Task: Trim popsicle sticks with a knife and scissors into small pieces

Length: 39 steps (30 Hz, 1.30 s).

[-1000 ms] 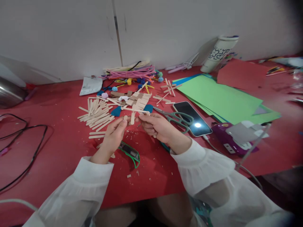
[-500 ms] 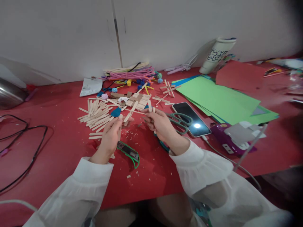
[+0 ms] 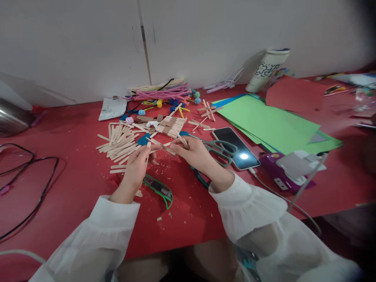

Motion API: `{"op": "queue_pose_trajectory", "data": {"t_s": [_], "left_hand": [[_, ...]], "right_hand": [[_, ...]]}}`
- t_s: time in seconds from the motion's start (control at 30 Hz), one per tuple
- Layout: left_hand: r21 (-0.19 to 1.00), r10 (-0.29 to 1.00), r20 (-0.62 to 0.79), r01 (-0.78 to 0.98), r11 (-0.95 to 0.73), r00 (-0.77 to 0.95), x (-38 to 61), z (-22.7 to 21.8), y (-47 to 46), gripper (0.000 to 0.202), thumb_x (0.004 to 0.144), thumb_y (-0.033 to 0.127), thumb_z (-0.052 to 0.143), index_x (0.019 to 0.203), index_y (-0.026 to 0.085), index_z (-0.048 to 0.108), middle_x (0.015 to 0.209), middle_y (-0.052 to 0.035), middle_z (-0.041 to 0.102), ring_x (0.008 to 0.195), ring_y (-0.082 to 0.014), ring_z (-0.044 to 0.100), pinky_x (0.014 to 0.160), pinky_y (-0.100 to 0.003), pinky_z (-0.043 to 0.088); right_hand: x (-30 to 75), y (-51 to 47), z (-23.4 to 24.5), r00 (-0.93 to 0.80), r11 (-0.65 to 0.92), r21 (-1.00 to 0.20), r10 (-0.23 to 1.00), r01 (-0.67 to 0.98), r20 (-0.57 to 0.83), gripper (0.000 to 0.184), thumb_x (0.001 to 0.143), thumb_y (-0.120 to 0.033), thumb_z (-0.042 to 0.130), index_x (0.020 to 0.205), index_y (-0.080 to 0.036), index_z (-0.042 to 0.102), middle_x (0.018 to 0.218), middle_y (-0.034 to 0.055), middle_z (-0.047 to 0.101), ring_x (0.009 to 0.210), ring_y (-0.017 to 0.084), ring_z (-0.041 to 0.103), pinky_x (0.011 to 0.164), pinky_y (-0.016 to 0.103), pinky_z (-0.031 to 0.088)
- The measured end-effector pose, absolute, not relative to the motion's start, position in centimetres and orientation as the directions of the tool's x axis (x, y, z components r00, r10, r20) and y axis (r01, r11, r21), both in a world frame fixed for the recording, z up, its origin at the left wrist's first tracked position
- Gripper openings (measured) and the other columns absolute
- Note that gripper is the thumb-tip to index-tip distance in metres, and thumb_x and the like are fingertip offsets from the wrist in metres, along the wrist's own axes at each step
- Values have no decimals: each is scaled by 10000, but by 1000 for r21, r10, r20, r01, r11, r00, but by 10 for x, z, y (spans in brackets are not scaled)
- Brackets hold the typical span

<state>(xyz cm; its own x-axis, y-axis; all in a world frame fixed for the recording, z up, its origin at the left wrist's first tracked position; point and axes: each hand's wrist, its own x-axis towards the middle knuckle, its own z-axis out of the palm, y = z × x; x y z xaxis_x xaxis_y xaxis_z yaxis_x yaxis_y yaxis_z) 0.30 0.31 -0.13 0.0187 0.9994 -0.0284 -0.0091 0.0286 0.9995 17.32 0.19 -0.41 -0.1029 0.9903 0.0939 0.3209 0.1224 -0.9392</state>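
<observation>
Both my hands are raised just above the red table [image 3: 73, 188], fingers pinched. My left hand [image 3: 137, 166] grips one wooden craft stick [image 3: 147, 152] upright. My right hand [image 3: 196, 154] pinches a small cross of thin wooden sticks [image 3: 169, 145] whose ends point toward the left hand. Behind them lies a loose pile of craft sticks [image 3: 122, 141] and a glued stick assembly [image 3: 170, 125]. A green utility knife [image 3: 158, 188] rests on the table under my left wrist.
Green-handled scissors [image 3: 220, 148] and a lit phone [image 3: 236, 147] lie right of my hands, with green and blue paper sheets [image 3: 270, 123] beyond. Pipe cleaners and pom-poms [image 3: 164, 94] sit at the wall. A purple glue gun [image 3: 282, 172] and black cables [image 3: 35, 184] flank the area.
My right hand turned the stick cross and brought it left toward the left hand. The left hand stayed put with its stick.
</observation>
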Motion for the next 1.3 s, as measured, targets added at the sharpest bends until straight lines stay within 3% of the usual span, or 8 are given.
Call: {"op": "queue_pose_trajectory", "data": {"t_s": [0.3,0.53,0.77,0.93,1.07,1.2,1.3], "left_hand": [[999,998,-21,28,19,57,-2,-8,5,279,765,355,521,797,171,728,565,17,477,517,-96,427,487,-228,347],[998,997,-41,48,38,72,1,-7,4,337,765,449,546,857,178,724,619,-8,592,549,-114,504,550,-235,422],[1000,997,-11,28,9,82,-1,-13,5,361,770,487,549,894,191,712,955,-57,659,717,-140,557,619,-240,481],[992,994,-105,-73,104,-16,-1,-11,8,332,758,439,540,867,165,693,803,-51,651,661,-145,565,574,-247,451],[963,978,-191,-211,169,-89,0,-3,10,253,723,350,521,774,154,673,664,-4,557,568,-106,509,536,-237,423],[948,967,-231,-247,199,-108,0,1,12,180,694,306,538,698,172,658,538,47,391,440,-63,362,437,-210,334],[946,972,-218,-263,188,-91,0,1,11,164,683,311,570,712,180,665,531,55,360,423,-59,327,391,-207,287]], "right_hand": [[173,-2,1,-180,92,-930,983,357,28,348,751,-501,562,688,-159,553,529,-74,321,485,70,278,465,236,219],[170,-1,-3,-166,70,-909,986,411,0,238,754,-366,564,628,-169,520,492,-76,342,453,61,260,452,236,203],[171,0,-1,-151,58,-916,989,398,-3,231,742,-350,560,606,-175,499,495,-70,362,456,63,275,447,234,211],[174,1,1,-79,51,-919,997,390,22,195,742,-305,555,607,-184,483,472,-80,332,453,67,286,457,235,211],[188,9,6,-30,48,-935,999,352,40,231,757,-317,549,594,-195,442,483,-71,342,464,73,297,478,244,214],[220,24,12,125,85,-816,974,572,189,201,737,-278,550,587,-194,447,526,-50,379,508,87,322,506,253,222],[248,33,14,278,-89,-742,951,664,134,190,718,-291,548,590,-201,439,511,-42,404,486,93,335,500,258,224]]}}
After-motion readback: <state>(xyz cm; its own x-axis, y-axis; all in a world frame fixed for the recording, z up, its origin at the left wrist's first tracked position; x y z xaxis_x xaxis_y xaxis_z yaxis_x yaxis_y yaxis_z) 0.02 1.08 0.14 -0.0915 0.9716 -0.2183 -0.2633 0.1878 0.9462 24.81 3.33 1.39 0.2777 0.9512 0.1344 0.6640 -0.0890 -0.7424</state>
